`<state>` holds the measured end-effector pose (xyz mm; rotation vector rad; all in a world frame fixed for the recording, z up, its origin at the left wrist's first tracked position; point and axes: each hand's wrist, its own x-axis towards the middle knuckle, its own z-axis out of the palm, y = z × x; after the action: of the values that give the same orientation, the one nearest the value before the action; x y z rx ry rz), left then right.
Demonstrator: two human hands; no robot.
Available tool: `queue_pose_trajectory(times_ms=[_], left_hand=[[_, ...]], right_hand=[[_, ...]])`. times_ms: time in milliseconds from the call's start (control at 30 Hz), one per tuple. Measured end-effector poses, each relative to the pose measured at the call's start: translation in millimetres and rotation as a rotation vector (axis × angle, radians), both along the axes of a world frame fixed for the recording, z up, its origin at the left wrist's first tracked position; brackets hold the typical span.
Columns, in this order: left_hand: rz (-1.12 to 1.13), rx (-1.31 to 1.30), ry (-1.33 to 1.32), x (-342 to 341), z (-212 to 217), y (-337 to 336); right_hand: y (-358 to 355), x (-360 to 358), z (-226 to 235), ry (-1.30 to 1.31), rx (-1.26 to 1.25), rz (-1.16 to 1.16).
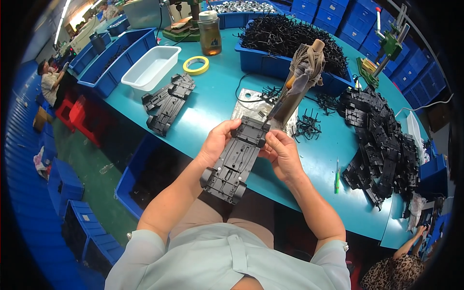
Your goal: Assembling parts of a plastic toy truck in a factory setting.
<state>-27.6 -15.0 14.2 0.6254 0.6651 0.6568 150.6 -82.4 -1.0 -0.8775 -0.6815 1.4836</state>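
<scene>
A person sits at a big teal table [217, 96] and holds a dark grey plastic toy car bottom with four small wheels [235, 160] up over the near edge of that table. The left hand [216, 143] is wrapped around the car bottom's left side, with the thumb lying on top near the front end. The right hand [282, 153] pinches its right side, fingers curled tight against the edge. Both hands have a firm hold on it.

Just past the car bottom, a soldering tool with a wooden handle wrapped in a grey rag [300, 77] stands tilted over a shiny metal plate [251, 108], and its tip is very close to the car bottom's far end. To the right of the car bottom lies a big heap of black plastic car parts [382, 145] and a thin green pen [337, 175]. To the left of it sit a few more dark grey car bottoms [168, 100], and beyond those a white plastic tub [151, 67] and a yellow roll of tape [196, 65]. Far behind the car bottom is a blue bin full of black plastic bits [290, 48] and a brown jar with a white lid [210, 33].
</scene>
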Motion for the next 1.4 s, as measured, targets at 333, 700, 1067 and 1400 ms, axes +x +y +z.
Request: queue_pose_trajectory(times_ms=[333,700,1067,1400], left_hand=[[0.000,-0.009,0.005,1,2,1],[0.047,0.065,0.000,-3,-26,-8],[0.397,0.253,0.083,-37,-6,-63],[0.623,0.438,0.195,-51,-20,-90]], right_hand=[[2,0,3,-0.002,0.002,-0.006],[-2,3,-8,-0.025,-0.003,0.067],[-22,-30,8,-0.215,0.058,0.231],[-42,-80,16,-0.404,0.132,0.108]])
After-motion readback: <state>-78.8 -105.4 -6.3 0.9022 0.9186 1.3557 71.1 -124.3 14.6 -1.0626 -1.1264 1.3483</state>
